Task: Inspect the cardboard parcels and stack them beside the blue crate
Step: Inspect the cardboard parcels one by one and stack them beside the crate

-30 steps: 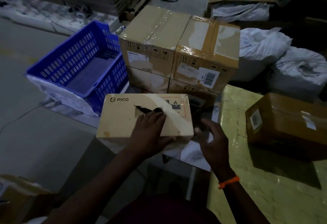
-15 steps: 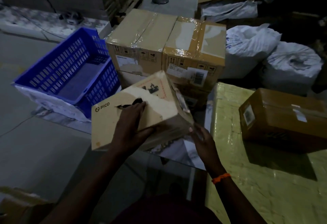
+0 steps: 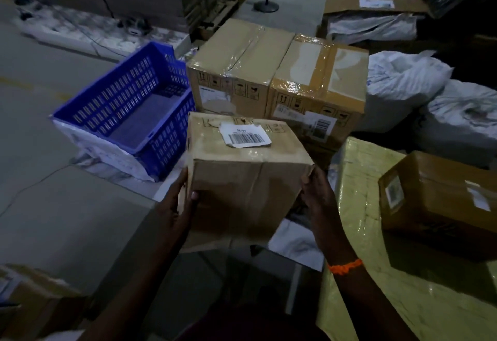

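We start at the left thumb (image 3: 194,195), pressed flat on the near face of the cardboard parcel (image 3: 242,179). The rest of the left hand (image 3: 178,206) wraps round the parcel's left side, where its fingers are hidden from us. On the other side, the fingers (image 3: 313,176) of the right hand (image 3: 320,195) close on the parcel's right edge, with their tips up at the near top corner. The parcel is clamped between the two hands and held off the ground. Its top face is turned towards us and carries a white barcode label (image 3: 246,136) with curling edges.

An orange band (image 3: 345,266) circles the right wrist. Just left of the held parcel sits the blue crate (image 3: 129,109), tilted on a white sack; we cannot tell whether the two touch. Behind the parcel stand two taped boxes (image 3: 279,71) side by side on lower boxes. To the right a yellow wrapped surface (image 3: 363,206) bears a brown parcel (image 3: 441,200), well apart from the hands. White sacks (image 3: 403,85) lie beyond it.
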A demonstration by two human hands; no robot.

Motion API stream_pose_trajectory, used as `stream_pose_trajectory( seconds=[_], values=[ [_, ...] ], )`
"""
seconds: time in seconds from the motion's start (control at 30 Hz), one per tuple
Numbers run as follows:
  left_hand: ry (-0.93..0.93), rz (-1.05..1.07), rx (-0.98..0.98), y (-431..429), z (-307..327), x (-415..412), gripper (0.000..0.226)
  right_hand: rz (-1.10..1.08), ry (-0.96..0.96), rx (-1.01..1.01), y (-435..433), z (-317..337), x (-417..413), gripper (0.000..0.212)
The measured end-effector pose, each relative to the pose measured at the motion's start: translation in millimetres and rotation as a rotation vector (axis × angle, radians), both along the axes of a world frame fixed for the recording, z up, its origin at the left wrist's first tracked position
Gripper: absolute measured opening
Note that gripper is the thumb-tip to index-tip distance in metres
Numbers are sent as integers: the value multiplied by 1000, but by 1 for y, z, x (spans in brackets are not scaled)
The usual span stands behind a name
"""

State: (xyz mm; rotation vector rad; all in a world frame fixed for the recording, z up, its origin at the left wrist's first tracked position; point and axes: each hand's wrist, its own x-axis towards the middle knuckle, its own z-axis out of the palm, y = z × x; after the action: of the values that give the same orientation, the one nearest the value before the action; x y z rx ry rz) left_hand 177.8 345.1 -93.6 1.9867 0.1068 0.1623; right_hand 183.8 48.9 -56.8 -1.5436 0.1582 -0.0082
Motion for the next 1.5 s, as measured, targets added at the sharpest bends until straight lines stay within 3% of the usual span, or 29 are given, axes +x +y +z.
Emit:
stream_pose_trajectory(
  seconds=[0.1, 0.23, 0.33, 0.43, 0.57, 0.73, 0.9, 1.0, 1.1, 1.2, 1.33, 1.4, 1.5],
  values=[
    [31, -71, -176, 4, -7, -10, 79, -5, -39, -24, 2, -2, -9, 43],
    [75, -10, -365, 9, -14, -23, 50, -14, -69, -68, 14, -8, -29, 50],
    [77, 1, -389, 10, -7, -29, 80, -20, -71, -127, 18, -13, -40, 45],
    [58, 17, -391, 6, 1, -27, 94, -18, -64, -146, 21, -12, -42, 44],
    [74, 53, -380, -1, 11, -24, 111, 60, 24, -111, 31, -16, -44, 70],
    [131, 134, -416, 3, 33, -18, 73, 57, 14, -130, 49, -7, -50, 67],
    [-36, 184, -431, 28, 82, -11, 40, -7, -106, -247, 71, 26, -49, 107],
    [-118, 175, -502, 60, 112, 7, 33, 30, -250, -224, 101, 54, -28, 86],
    [-188, 213, -557, 93, 147, 26, 74, 30, -379, -242, 138, 83, -2, 55],
    [-273, 268, -585, 121, 183, 40, 64, 48, -443, -181, 170, 107, 22, 60],
    [-329, 319, -639, 155, 199, 67, 34, 104, -451, -127, 214, 118, 61, 47],
    [-345, 328, -650, 171, 196, 89, 35, 106, -463, -92, 230, 113, 83, 47],
    [-340, 344, -680, 189, 188, 122, 50, 100, -469, -53, 248, 102, 115, 64]
  ],
)
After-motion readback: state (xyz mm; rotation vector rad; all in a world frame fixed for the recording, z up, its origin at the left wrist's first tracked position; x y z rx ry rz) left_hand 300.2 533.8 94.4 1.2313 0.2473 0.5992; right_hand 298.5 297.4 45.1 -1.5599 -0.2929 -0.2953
